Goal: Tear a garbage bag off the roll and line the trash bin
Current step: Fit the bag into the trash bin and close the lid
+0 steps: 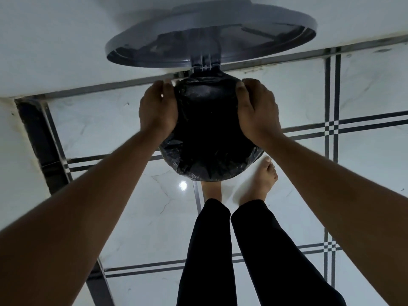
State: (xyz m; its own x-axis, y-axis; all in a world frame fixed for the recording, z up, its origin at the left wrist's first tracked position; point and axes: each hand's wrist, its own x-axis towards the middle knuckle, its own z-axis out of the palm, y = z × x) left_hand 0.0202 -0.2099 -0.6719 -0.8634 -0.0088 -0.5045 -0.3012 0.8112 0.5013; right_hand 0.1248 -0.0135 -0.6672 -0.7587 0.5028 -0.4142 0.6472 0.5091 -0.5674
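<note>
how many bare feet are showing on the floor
2. The right foot stands in full view beside the lined trash bin; the left foot is mostly hidden under the bin, only its heel end showing.

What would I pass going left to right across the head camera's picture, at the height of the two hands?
White marble floor tile → left hand → black plastic garbage bag over the bin's mouth → right hand → dark striped tile border.

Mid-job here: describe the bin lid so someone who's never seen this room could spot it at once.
Start at the white wall above the striped tile floor. Against its base stands the trash bin, lined with a black garbage bag that the left hand and right hand press. The lid is the grey disc hinged open above it.
</note>
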